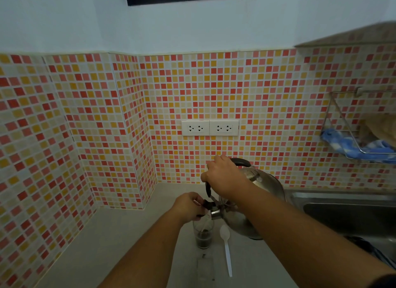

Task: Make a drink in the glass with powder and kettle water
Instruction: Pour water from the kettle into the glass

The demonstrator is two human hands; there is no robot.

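A steel kettle with a black handle is tilted to the left over a clear glass on the counter. My right hand grips the kettle's handle. My left hand pinches the black spout cap beside the spout. A thin stream of water runs from the spout into the glass, which holds dark liquid and powder at its bottom. A white plastic spoon lies on the counter just right of the glass.
A steel sink is set into the pale counter at the right. Two white double sockets sit on the mosaic tile wall. A wire rack holding a blue cloth hangs at the right. A small clear wrapper lies in front of the glass.
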